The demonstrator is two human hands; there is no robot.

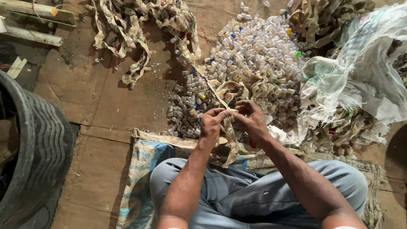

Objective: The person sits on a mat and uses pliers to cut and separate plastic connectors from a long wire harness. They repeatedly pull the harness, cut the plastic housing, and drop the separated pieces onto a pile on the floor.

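**Both hands pinched on one strip**

I see my left hand (210, 123) and right hand (253, 120) held close together, fingers curled shut on a pale webbing strip (229, 140) between them (thumb tips nearly meeting). The strip hangs down to my lap and runs up-left toward a tangle of strips (135, 29). Just beyond the knuckles lies a heap of small plastic caps (258, 55), too many to count. A torn white sack (364, 63) crowds the right side; one black tyre (38, 144) borders the left. Open board floor (106, 97) lies between tyre and heap.
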